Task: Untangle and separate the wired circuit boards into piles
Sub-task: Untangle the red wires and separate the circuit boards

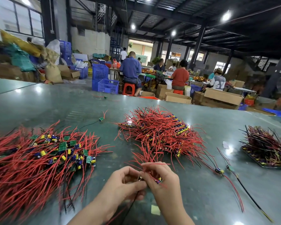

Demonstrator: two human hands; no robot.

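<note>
Both hands meet near the table's front edge. My left hand (128, 181) and my right hand (161, 177) pinch a small bunch of wired circuit boards (158, 179); its red wires fan up and back, and a black wire hangs below my left hand. A wide pile of boards with red wires (39, 159) lies to the left. A second pile (161, 130) sits just beyond my hands. A darker, tighter pile (266, 148) lies at the far right.
The green glossy table (201, 200) carries loose single boards with wires at the right (219, 171), at centre back (101, 119) and far back (105, 97). Paper scraps (155, 209) lie near my right forearm. Seated workers, blue crates and cardboard boxes stand beyond the table.
</note>
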